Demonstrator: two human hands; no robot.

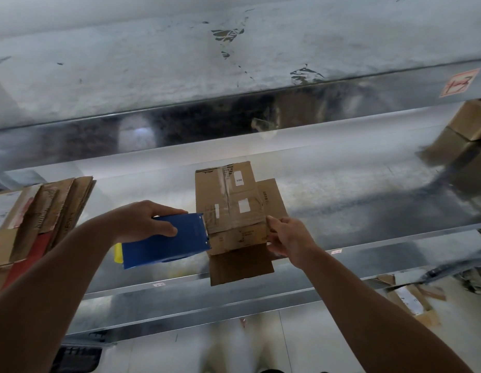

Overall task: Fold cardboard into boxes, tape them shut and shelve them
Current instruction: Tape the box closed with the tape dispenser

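Brown corrugated board makes up the one cardboard box [228, 200] in hand, which sits on the steel shelf [368, 197] with its near end at the shelf's front edge. That placing lets the shelf carry the weight while both hands work on it.

To the box's left, the left hand [145, 219] wraps its fingers and thumb round a blue tape dispenser [166, 238]. The dispenser's front edge touches the box's near left side, which suggests a strip is being started or run across that end. A yellow part [117, 253] shows at the dispenser's far end, away from the box.

On the box's right, the right hand [286, 235] pinches the near right corner with curled fingers. It probably braces the box so the dispenser's push does not slide it along the smooth metal.

Clear tape already glints along the box's top seam, near a small white label [238, 179]. A front flap [240, 265] hangs loose below the box's near end, and a side flap [271, 195] sticks out to its right, so the taping looks unfinished.

Well left of the box, flat cardboard [45, 211] leans in a stack, seemingly waiting to be folded. Far to the box's right and beyond it, other boxes [465, 130] stand stacked.
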